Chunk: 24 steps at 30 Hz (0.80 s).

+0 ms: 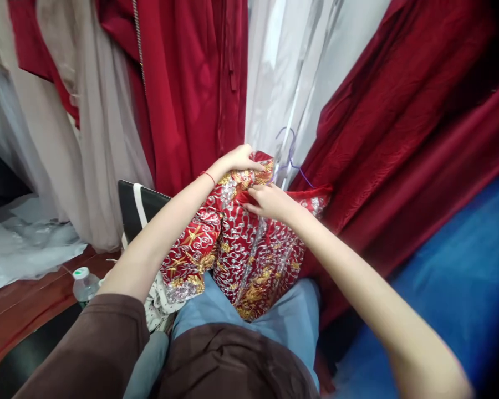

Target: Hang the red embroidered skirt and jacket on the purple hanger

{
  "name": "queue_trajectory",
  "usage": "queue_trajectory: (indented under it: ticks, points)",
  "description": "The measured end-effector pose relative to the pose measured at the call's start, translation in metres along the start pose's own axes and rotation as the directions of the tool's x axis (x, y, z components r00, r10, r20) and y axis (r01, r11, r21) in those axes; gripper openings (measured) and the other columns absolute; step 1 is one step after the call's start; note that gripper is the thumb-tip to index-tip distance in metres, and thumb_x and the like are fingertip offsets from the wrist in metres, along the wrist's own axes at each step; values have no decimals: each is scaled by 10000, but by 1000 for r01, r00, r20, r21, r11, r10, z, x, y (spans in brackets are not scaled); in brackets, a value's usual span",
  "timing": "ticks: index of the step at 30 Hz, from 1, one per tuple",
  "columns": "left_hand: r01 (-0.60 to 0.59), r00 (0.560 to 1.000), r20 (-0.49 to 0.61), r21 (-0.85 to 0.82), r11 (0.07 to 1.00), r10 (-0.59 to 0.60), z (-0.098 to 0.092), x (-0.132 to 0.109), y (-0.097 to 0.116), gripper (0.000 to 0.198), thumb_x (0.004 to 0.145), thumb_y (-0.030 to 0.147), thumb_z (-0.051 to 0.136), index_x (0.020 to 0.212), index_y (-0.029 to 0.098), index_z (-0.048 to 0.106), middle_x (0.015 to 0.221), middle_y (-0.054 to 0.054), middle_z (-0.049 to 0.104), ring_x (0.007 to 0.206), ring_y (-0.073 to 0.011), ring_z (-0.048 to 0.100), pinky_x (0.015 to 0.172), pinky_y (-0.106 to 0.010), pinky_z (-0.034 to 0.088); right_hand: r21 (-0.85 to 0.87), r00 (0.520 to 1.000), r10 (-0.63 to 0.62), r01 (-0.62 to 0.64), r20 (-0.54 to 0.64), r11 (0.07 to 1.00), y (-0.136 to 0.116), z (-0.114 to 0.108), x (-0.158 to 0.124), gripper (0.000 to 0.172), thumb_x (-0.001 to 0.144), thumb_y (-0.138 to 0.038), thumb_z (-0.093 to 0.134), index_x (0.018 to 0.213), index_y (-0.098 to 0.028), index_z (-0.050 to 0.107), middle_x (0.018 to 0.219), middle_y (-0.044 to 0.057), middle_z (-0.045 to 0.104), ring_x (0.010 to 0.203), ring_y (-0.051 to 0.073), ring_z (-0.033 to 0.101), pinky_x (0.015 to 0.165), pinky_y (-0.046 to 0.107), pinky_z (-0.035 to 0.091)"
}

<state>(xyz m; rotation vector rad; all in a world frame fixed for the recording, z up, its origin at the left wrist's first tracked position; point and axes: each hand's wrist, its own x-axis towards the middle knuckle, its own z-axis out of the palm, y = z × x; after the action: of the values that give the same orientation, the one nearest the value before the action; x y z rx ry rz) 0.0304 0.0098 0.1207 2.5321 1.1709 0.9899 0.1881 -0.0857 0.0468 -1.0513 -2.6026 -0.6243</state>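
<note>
- At the far left, a crumpled heap of white translucent material (25, 246) lies on the reddish-brown wooden floor (37, 299), with a long beige sheer gown (95, 111) hanging just beside it.
- At the lower left, a clear plastic bottle with a white-and-green cap (85, 285) stands near a smooth black curved surface (37, 349).
- Next comes a flat black panel with a white strap (127, 205), and below it a white cloth with dark specks (158, 310).
- Behind these hangs a plain crimson gown with a beaded strip (187, 83).
- Left of the middle, the left hand (243, 158), a thin red string (208, 176) round its wrist, has its fingers bent narrowly over the upper edge of the garment, holding it.
- In the centre, the red garment with gold and silver embroidery (237, 252) hangs over the person's light-blue trousers (297, 310).
- Just right of that, the right hand (272, 202) touches the garment near its top, fingers slightly apart; whether they pinch the cloth I cannot tell.
- Beside it, a purple wire hanger (291, 159) rises from the garment's top, in front of white hanging gowns (270, 72).
- Farther right hangs dark red patterned fabric (382, 100), then blurred bright-blue cloth (453, 266).
</note>
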Motion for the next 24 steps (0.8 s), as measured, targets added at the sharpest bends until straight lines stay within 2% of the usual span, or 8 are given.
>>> queue_trajectory:
  ticks: [4, 6, 8, 9, 11, 15, 19, 24]
  points:
    - [-31, 999, 10, -149, 988, 33, 2, -7, -1, 434, 652, 465, 818, 566, 184, 498, 538, 48, 350, 590, -109, 342, 618, -297, 250, 133, 967, 45, -11, -252, 991, 26, 8, -9, 363, 1006, -436, 407, 999, -194, 678, 1055, 104, 673, 985, 262, 599, 914, 431, 386]
    - [-38, 997, 53, -194, 980, 49, 0, -10, 0, 416, 681, 474, 802, 588, 184, 518, 553, 38, 384, 591, -111, 355, 618, -299, 261, 159, 881, 218, -165, -420, 973, 57, 14, -19, 347, 1007, -361, 375, 1073, -200, 674, 1143, 127, 656, 1107, 294, 576, 972, 471, 375]
    - [-22, 993, 107, -202, 979, 44, -1, -9, 1, 411, 706, 483, 790, 594, 186, 528, 567, 26, 412, 584, -113, 372, 617, -304, 270, 244, 738, 460, -390, -493, 888, 94, 16, -27, 353, 998, -318, 373, 1169, -182, 650, 1183, 170, 642, 1156, 324, 564, 978, 500, 392]
    - [-3, 991, 127, -192, 981, 28, -1, -8, 1, 418, 711, 487, 789, 586, 187, 525, 568, 21, 417, 577, -114, 379, 616, -307, 271, 322, 690, 562, -460, -457, 827, 112, 16, -31, 348, 989, -320, 398, 1182, -169, 645, 1148, 181, 657, 1106, 320, 593, 945, 487, 424]
    - [39, 989, 145, -159, 987, -16, 0, -3, 1, 438, 716, 492, 792, 566, 185, 518, 562, 14, 416, 567, -115, 391, 616, -311, 273, 519, 667, 703, -522, -246, 677, 143, 14, -36, 317, 959, -361, 493, 1107, -145, 671, 960, 163, 700, 885, 266, 652, 806, 406, 485]
    - [87, 991, 117, -138, 987, -71, 10, 11, -3, 450, 724, 469, 800, 544, 178, 507, 551, 4, 428, 561, -118, 416, 612, -311, 279, 718, 742, 652, -540, 158, 440, 172, 8, -38, 354, 810, -503, 712, 879, -156, 712, 617, 55, 650, 511, 123, 509, 523, 267, 375]
    - [70, 989, 144, -230, 971, -38, 24, 25, -5, 400, 736, 427, 787, 577, 167, 528, 573, 3, 485, 558, -112, 429, 597, -303, 304, 705, 794, 453, -587, 406, 397, 180, -3, -35, 518, 659, -619, 795, 896, -162, 737, 682, 65, 712, 456, 78, 442, 432, 240, 223]
    - [12, 986, 163, -339, 941, 46, 34, 36, -3, 397, 758, 479, 744, 602, 172, 547, 581, 11, 507, 597, -122, 445, 604, -304, 349, 691, 802, 333, -597, 496, 407, 186, -8, -29, 601, 599, -643, 821, 949, -159, 749, 817, 98, 756, 459, 70, 455, 418, 240, 242]
